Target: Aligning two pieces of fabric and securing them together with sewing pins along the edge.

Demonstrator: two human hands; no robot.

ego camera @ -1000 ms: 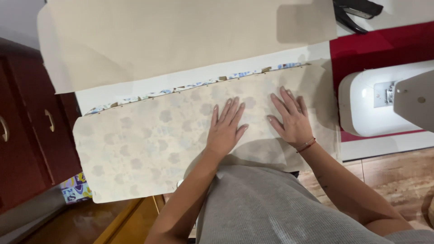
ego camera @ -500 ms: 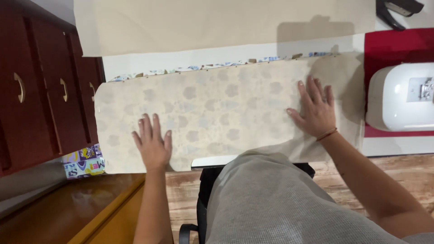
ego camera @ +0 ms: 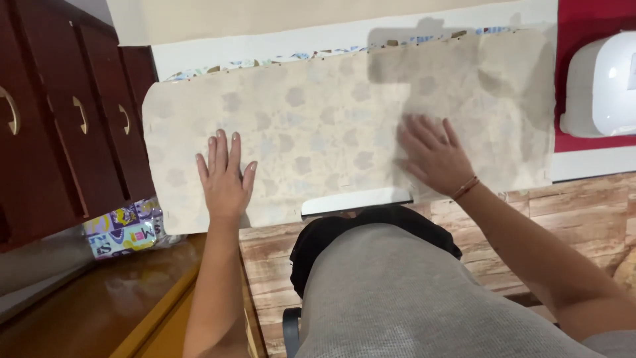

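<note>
left hand (ego camera: 224,178): flat, palm down, fingers spread, pressing on the near-left part of the fabric piece (ego camera: 318,132); grips nothing.
right hand (ego camera: 434,156): also flat and open, palm down on the near-right part of the same piece, thin band at the wrist; holds nothing.
fabric piece: long pale cream panel with faint greyish flower shapes, wrong side up by the look of it; lies flat across the white table (ego camera: 351,200), long side running left to right, rounded corners at the left end, which overhangs the table's left edge.
print edge (ego camera: 265,63): narrow strip of coloured print peeking out along the far edge of the panel; looks like a second layer underneath, cannot tell how far it runs.
far sheet (ego camera: 265,16): plain beige paper or cloth, far side of the table, just beyond the panel, apart from both hands.
sewing machine (ego camera: 599,83): white, far right, on a red mat (ego camera: 583,20), well apart from the hands.
drawers (ego camera: 59,126): dark red-brown wood with metal handles, left of the table.
printed scrap (ego camera: 122,229): bright patterned bundle lying low on the left, near the drawers.
handling: judged light, thin, soft and limp; will wrinkle, slide and shift on the smooth table; not fragile. Flat palms suit it. To lift, best pinch at an edge or corner, ideally two points, since the middle would sag.
</note>
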